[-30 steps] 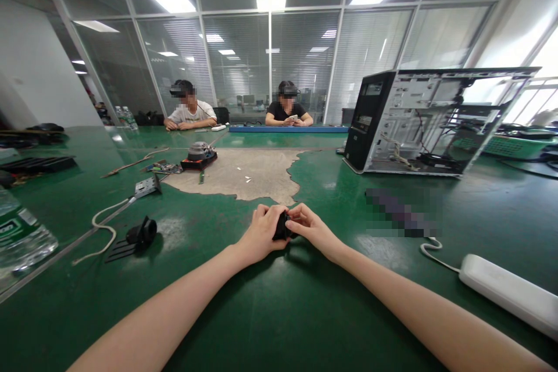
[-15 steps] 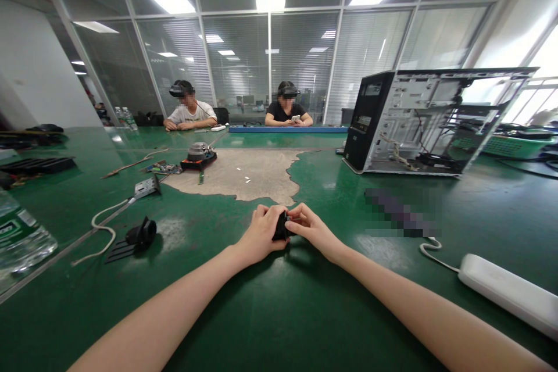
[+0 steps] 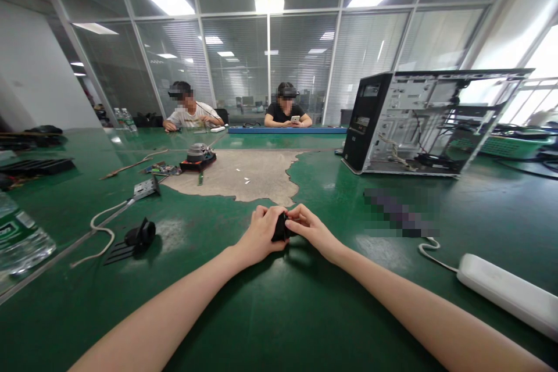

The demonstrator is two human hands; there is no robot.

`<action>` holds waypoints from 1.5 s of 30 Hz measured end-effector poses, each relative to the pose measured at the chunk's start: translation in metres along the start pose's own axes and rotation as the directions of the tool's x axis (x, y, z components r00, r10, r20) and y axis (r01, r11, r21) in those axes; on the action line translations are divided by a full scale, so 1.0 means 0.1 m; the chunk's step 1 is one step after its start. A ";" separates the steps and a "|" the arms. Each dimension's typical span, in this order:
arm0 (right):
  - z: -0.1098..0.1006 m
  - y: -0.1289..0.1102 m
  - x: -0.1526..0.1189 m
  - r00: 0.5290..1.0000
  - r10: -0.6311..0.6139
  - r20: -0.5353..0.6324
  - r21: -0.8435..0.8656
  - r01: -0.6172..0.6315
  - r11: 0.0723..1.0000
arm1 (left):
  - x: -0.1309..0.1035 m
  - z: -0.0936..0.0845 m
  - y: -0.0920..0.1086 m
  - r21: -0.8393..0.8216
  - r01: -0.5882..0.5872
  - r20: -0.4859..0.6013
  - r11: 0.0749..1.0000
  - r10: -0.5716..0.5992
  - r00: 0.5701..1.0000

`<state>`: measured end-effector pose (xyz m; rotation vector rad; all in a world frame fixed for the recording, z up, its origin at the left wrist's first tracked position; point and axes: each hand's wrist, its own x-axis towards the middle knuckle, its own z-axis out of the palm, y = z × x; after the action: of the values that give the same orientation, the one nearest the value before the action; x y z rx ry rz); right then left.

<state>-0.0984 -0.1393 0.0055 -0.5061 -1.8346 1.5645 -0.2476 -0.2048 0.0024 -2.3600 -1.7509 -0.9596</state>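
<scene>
A small black part (image 3: 279, 229) is held between both hands, just above the green table (image 3: 261, 314), near the front of the bare patch (image 3: 257, 177). My left hand (image 3: 263, 233) wraps round it from the left, with the thumb below. From the right, my right hand (image 3: 308, 225) pinches its edge with thumb and fingers. Much of the part is hidden by the fingers. A black plastic piece with prongs (image 3: 140, 235) lies to the left of my left hand.
An open computer case (image 3: 414, 122) stands at the right, above a white power strip (image 3: 508, 290). A water bottle (image 3: 21, 235) lies at the left. A metal bracket (image 3: 146, 187) and a speaker-like part (image 3: 198, 157) lie beyond. Two people sit opposite.
Both hands keep nearly the same place and hold on the black part. Across the table, the person in white has shifted an arm and turned the head.
</scene>
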 end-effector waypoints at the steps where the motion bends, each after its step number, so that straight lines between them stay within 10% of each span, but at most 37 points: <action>1: 0.00 0.01 0.01 1.000 0.005 -0.014 -0.005 -0.005 1.000 | 0.00 0.00 0.00 0.002 0.000 -0.001 1.000 0.000 1.000; 45: -0.06 0.03 0.03 0.995 0.072 0.074 0.013 -0.073 0.997 | 0.00 -0.03 0.02 -0.008 0.009 0.013 1.000 -0.009 1.000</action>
<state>-0.0966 -0.1328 0.0037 -0.5197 -1.8756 1.6652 -0.2470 -0.2066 0.0056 -2.3712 -1.7672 -0.9564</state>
